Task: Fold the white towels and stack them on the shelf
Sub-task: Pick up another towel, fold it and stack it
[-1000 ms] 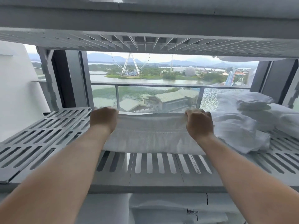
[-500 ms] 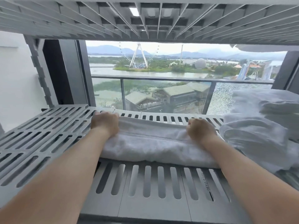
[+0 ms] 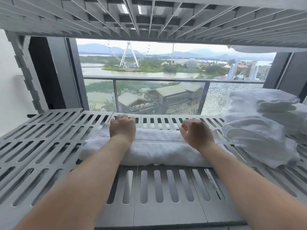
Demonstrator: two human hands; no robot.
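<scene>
While the folded white towel (image 3: pixel 157 150) lies across the slatted shelf (image 3: pixel 49 146), the left hand (image 3: pixel 122 128) rests flat on its far edge. The right hand (image 3: pixel 196 133), loosely curled above its right end, grips nothing.

**A:** Where was there open room on the slatted shelf (image 3: pixel 49 146)?

**B:** Its whole left part lay bare. So did a strip along the near edge, in front of the folded towel (image 3: pixel 157 151).

**A:** What stood in the way?

**B:** That towel lay across the middle. A pile of towels (image 3: pixel 259 130) filled the right side, just beside it. The upper shelf (image 3: pixel 149 22) hung low overhead, limiting height. A narrow bare strip ran behind the towel, past the left hand (image 3: pixel 122 128) and right hand (image 3: pixel 196 135).
</scene>
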